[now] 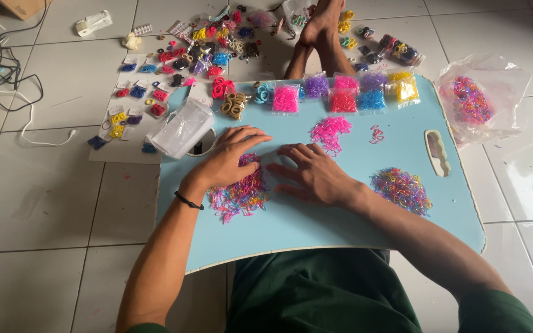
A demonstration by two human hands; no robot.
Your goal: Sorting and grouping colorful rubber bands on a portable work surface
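My left hand [229, 159] lies flat, fingers spread, on a pile of small mixed-colour rubber bands [242, 194] on a light blue lap table [316, 228]. My right hand [313, 174] rests flat beside it, fingers pointing left toward the same pile. A second mixed pile [401, 190] sits to the right of my right forearm. A small heap of pink bands [330, 132] lies just beyond my right hand. Neither hand holds anything.
Small bags of pink, purple, blue and yellow bands [347, 92] line the table's far edge. A stack of clear empty bags [183, 128] sits at its left corner. A big plastic bag of bands [477, 102] lies right. More packets, hair ties and cables cover the tiled floor.
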